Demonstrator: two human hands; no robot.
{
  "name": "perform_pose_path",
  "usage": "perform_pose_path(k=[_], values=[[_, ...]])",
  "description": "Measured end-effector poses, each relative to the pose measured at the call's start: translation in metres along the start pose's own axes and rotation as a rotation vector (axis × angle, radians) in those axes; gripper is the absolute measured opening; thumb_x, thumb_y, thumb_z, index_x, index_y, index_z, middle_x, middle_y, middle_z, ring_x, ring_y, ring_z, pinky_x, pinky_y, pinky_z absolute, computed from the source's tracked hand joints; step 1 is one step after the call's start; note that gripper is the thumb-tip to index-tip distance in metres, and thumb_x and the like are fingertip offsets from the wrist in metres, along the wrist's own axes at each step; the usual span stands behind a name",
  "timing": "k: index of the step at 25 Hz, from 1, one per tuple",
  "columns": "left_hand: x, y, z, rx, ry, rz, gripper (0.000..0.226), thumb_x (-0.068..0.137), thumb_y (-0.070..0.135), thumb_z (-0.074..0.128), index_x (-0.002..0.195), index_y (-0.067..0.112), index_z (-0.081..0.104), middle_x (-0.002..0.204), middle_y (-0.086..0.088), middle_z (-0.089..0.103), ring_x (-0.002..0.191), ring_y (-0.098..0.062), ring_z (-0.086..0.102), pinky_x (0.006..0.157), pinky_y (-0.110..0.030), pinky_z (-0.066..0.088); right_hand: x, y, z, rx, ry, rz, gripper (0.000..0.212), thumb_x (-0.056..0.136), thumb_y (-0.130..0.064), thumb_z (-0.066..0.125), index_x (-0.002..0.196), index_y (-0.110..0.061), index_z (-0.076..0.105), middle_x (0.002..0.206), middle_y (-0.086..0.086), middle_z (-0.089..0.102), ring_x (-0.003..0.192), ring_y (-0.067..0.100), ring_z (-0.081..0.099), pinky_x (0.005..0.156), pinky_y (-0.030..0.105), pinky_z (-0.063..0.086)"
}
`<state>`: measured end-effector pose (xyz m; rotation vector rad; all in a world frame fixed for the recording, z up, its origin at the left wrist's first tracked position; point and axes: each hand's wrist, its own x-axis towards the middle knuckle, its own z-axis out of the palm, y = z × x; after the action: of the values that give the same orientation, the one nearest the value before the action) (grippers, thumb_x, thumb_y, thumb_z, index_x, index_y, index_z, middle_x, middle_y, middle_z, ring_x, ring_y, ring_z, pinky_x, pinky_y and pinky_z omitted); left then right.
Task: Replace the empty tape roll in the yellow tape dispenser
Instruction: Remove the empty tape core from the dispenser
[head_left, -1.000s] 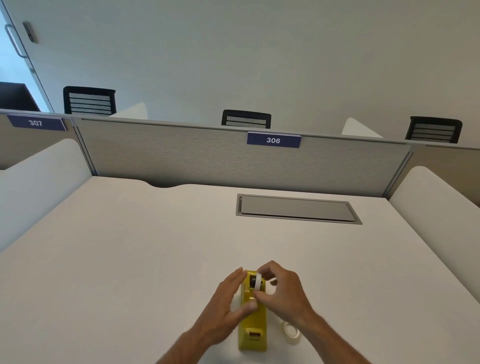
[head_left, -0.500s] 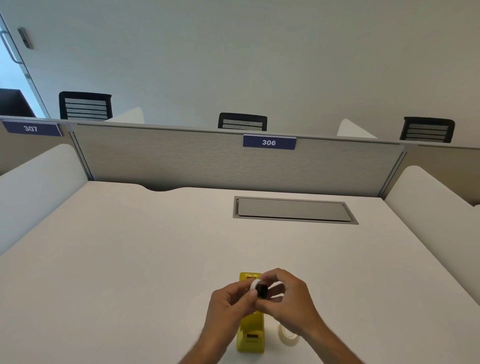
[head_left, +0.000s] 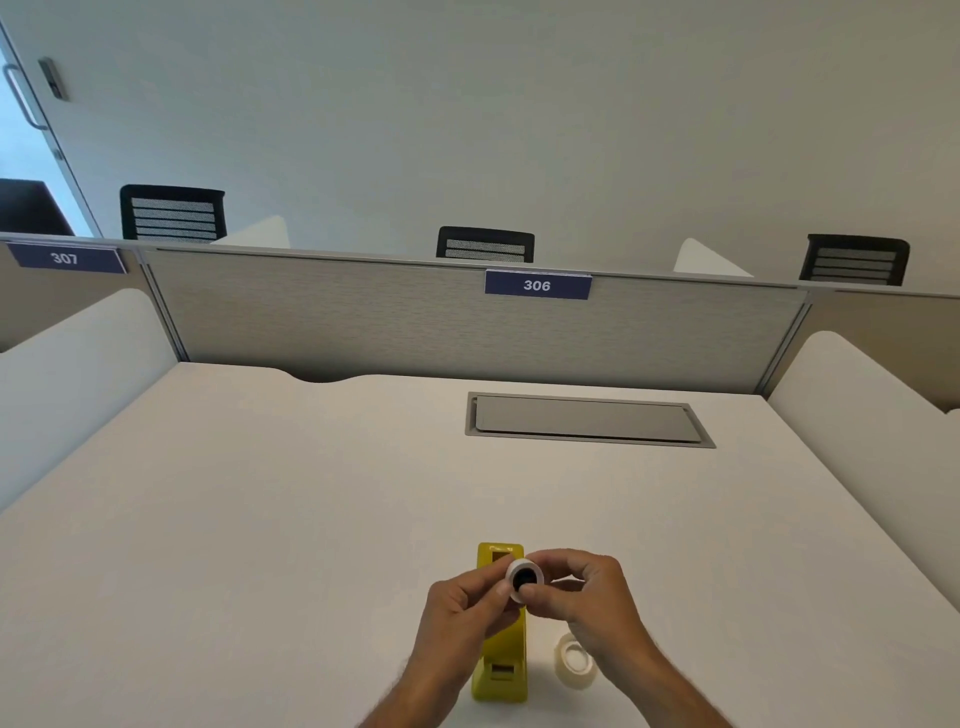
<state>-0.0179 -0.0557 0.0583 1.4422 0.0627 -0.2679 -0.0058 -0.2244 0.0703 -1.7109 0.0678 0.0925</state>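
While hands pinch white ring, boxy yellow dispenser below

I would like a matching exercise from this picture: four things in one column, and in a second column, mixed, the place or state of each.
Things:
1. yellow tape dispenser
2. empty white roll with black hub
3. clear tape roll
4. grey hatch

Places or states:
A. lies flat on the desk, beside the right wrist
B. set into the desk, far side
C. stands on the desk under the hands
D. held above the dispenser between the left hand and the right hand

Pairs: 1-C, 2-D, 3-A, 4-B
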Motion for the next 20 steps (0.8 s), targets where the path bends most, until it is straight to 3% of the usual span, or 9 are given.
perform_pose_path(k=[4,8,12,16,20], values=[[0.000,0.001,0.000,-0.006,-0.009,-0.003,0.036,0.096,0.005,0.057,0.105,0.035,0.075,0.105,0.004,0.078,0.100,-0.015,0.073,0.081,-0.027,0.060,0.001,-0.001,0.000,-0.013,0.012,0.004,0.024,0.069,0.000,0.087,0.085,-0.016,0.080,0.079,0.007,0.077,0.075,0.023,0.074,0.064,0.030,0.062],[0.003,0.002,-0.001,-0.019,-0.032,0.004,0.035,0.097,0.002,0.055,0.110,0.029,0.074,0.106,0.001,0.078,0.101,-0.018,0.073,0.081,-0.027,0.060,0.003,-0.002,-0.002,-0.015,0.027,-0.009,0.022,0.070,0.003,0.085,0.080,-0.017,0.080,0.076,0.007,0.077,0.068,0.020,0.073,0.059,0.027,0.059],[0.008,0.003,-0.003,-0.031,-0.053,0.023,0.029,0.095,0.004,0.059,0.115,0.020,0.073,0.109,-0.004,0.077,0.104,-0.023,0.072,0.086,-0.032,0.059,0.004,-0.004,-0.004,0.084,0.027,0.009,0.022,0.072,0.001,0.084,0.085,-0.017,0.081,0.082,0.008,0.079,0.075,0.023,0.075,0.063,0.029,0.060],[0.013,0.009,-0.007,-0.093,-0.108,-0.041,0.031,0.086,0.011,0.073,0.114,0.022,0.074,0.112,-0.004,0.075,0.105,-0.025,0.071,0.089,-0.036,0.059,0.004,-0.008,-0.006,0.184,-0.010,0.036,0.019,0.076,0.000,0.081,0.088,-0.014,0.082,0.086,0.009,0.079,0.080,0.027,0.076,0.066,0.029,0.061],[0.016,0.006,-0.006,-0.081,-0.130,-0.079,0.029,0.088,0.008,0.071,0.115,0.019,0.073,0.118,-0.006,0.072,0.108,-0.026,0.070,0.096,-0.041,0.057,0.004,-0.009,-0.006,0.188,-0.025,0.051,0.016,0.078,-0.002,0.080,0.088,-0.014,0.082,0.088,0.007,0.079,0.082,0.028,0.075,0.068,0.032,0.062]])
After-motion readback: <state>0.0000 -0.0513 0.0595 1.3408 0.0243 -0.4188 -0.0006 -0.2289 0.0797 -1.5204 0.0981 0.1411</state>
